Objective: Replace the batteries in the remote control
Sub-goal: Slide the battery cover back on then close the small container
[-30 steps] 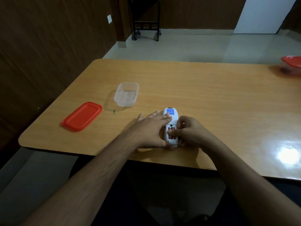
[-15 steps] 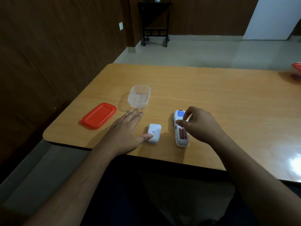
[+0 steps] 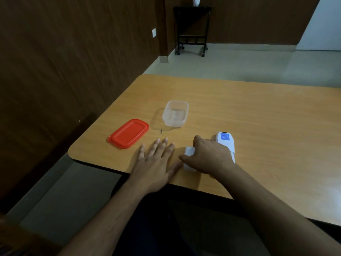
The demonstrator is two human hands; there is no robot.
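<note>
The white remote control (image 3: pixel 226 142) lies face down on the wooden table (image 3: pixel 258 117), a blue label at its far end; my right hand hides its battery bay. The white battery cover (image 3: pixel 189 151) lies just left of the remote. My right hand (image 3: pixel 208 156) reaches across the remote and its fingers close around the cover. My left hand (image 3: pixel 156 159) rests flat on the table to the left of the cover, fingers spread, holding nothing.
A clear plastic box (image 3: pixel 175 113) stands behind my hands, with its red lid (image 3: pixel 129 133) lying to the left near the table corner. A tiny dark object (image 3: pixel 161 131) lies between them. A dark wall runs along the left; a black wheeled stand (image 3: pixel 191 30) is far back.
The cover came off the remote and was set down to its left. My left hand let go and flattened on the table; my right hand moved from the remote onto the cover.
</note>
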